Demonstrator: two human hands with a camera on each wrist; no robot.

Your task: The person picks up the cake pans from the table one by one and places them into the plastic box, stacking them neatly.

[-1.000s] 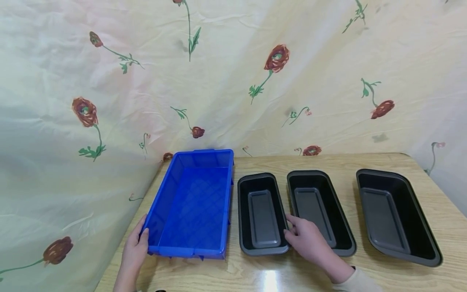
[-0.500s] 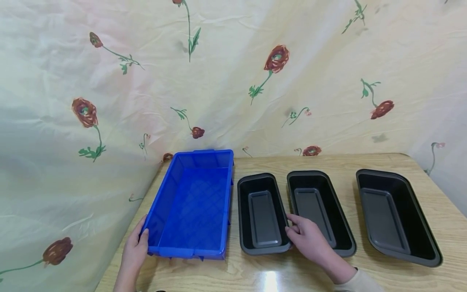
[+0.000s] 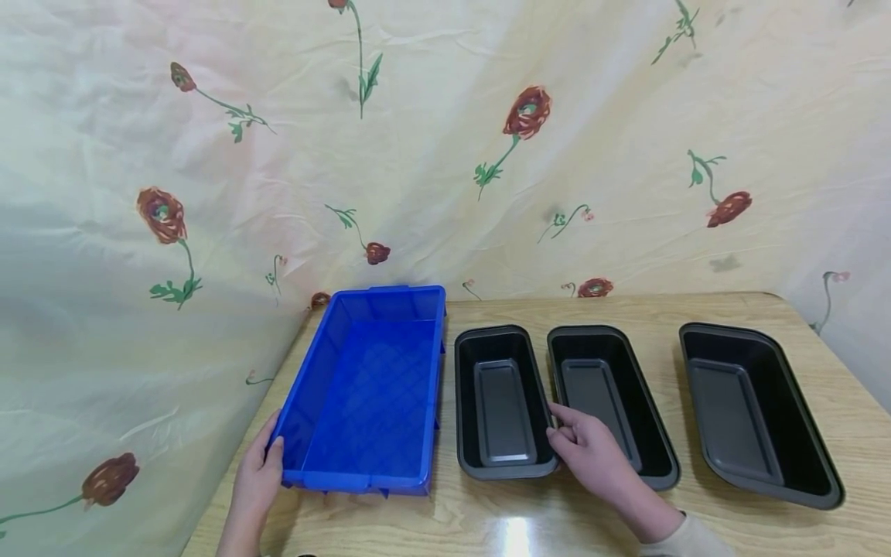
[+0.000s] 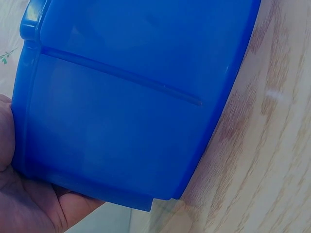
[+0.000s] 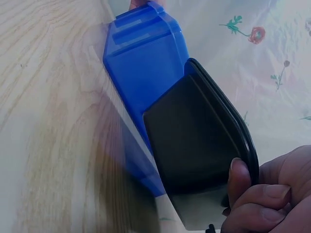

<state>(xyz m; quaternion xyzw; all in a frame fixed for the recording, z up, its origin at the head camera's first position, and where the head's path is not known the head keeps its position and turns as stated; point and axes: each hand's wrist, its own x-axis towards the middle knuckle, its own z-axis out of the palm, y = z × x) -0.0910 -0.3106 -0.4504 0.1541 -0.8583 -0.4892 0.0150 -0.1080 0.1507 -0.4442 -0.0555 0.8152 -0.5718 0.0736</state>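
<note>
A blue plastic tray [image 3: 379,387] lies on the left of the table, its inside bare. My left hand [image 3: 254,472] grips its near left corner, thumb over the rim; in the left wrist view the fingers [image 4: 73,208] reach under the tray's edge. Just right of the tray is a black loaf pan [image 3: 503,418]. My right hand [image 3: 592,456] pinches that pan's right rim near the front corner. The right wrist view shows the thumb and curled fingers [image 5: 262,196] at the rim. Whether the pan touches the table I cannot tell.
A second black loaf pan [image 3: 599,394] sits partly behind my right hand and wrist. Farther right stands a third loaf pan [image 3: 738,418], turned at an angle. Flowered cloth [image 3: 431,155] hangs behind and to the left of the wooden table [image 3: 529,518].
The loaf pan in my right hand has shifted slightly away from me and to the right, the hand moving with it. My left hand and the tray stay put.
</note>
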